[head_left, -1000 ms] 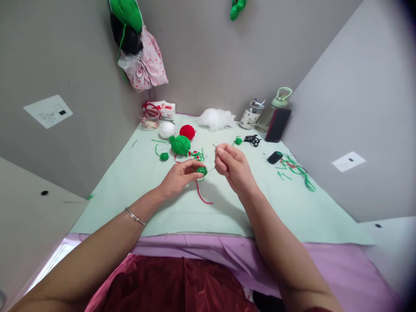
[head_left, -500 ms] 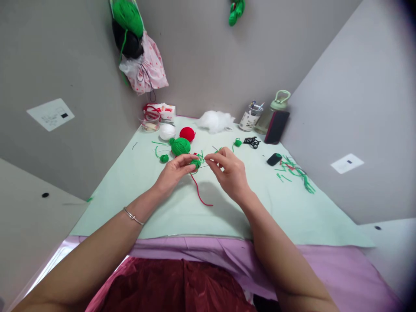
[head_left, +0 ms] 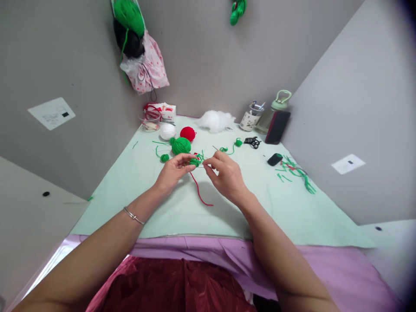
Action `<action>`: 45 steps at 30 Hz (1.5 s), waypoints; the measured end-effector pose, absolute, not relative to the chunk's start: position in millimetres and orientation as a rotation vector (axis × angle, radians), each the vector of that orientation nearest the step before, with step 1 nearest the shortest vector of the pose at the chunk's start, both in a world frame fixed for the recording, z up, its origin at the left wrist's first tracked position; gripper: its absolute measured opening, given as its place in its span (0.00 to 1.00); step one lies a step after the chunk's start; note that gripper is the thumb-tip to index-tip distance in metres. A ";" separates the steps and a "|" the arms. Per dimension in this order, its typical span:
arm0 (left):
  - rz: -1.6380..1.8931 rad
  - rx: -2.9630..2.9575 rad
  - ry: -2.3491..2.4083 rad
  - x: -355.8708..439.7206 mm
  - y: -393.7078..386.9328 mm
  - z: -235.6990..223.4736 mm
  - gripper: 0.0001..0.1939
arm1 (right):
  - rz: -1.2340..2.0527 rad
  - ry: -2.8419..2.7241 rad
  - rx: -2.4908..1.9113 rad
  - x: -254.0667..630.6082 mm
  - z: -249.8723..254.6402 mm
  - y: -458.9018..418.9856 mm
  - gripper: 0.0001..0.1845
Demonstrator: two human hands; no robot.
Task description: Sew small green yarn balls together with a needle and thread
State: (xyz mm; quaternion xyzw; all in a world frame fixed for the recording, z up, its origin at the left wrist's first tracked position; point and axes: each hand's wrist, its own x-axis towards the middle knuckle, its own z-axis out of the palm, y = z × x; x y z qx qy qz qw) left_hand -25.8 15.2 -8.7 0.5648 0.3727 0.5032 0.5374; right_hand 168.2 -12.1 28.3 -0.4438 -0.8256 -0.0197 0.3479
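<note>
Over the middle of the table, my left hand [head_left: 172, 173] is closed on a small green knitted piece [head_left: 195, 162] with a bit of red in it. My right hand [head_left: 226, 174] pinches a thin needle [head_left: 215, 147], whose end sticks out above the knuckles. Its fingertips are close to the right edge of the knitted piece. A red yarn tail [head_left: 199, 193] runs down from the work onto the table. Just behind my left hand lie a green yarn ball [head_left: 180, 146], a red yarn ball [head_left: 187, 133] and a small green ball [head_left: 164, 158].
On the pale green table [head_left: 208, 223] are a white yarn ball [head_left: 167, 131], white stuffing [head_left: 215, 121], a pen cup [head_left: 249, 119], a bottle [head_left: 268, 117], a phone [head_left: 277, 127], a black claw clip [head_left: 252, 142], a black oval object [head_left: 274, 159] and yarn scraps [head_left: 299, 172].
My right hand has shifted slightly left, closer to the green knitted piece. A bit of green yarn behind it shows more clearly. My left hand stays nearly in place.
</note>
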 end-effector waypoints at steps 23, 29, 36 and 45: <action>1.298 1.659 1.028 -19.9 6.4 -12.0 0.14 | 0.261 -2.152 -1.235 164.8 22.1 -10.3 0.09; 1.303 1.298 0.888 -20.3 5.5 -0.2 0.18 | 0.773 -1.801 -1.196 164.7 28.3 -6.9 0.04; 1.281 1.095 0.714 -22.5 5.5 5.7 0.18 | 1.183 -1.523 -1.107 166.0 35.2 -6.1 0.14; 1.298 1.045 0.704 -14.5 -1.9 10.3 0.18 | 1.262 -1.488 -1.047 160.2 33.2 -5.1 0.14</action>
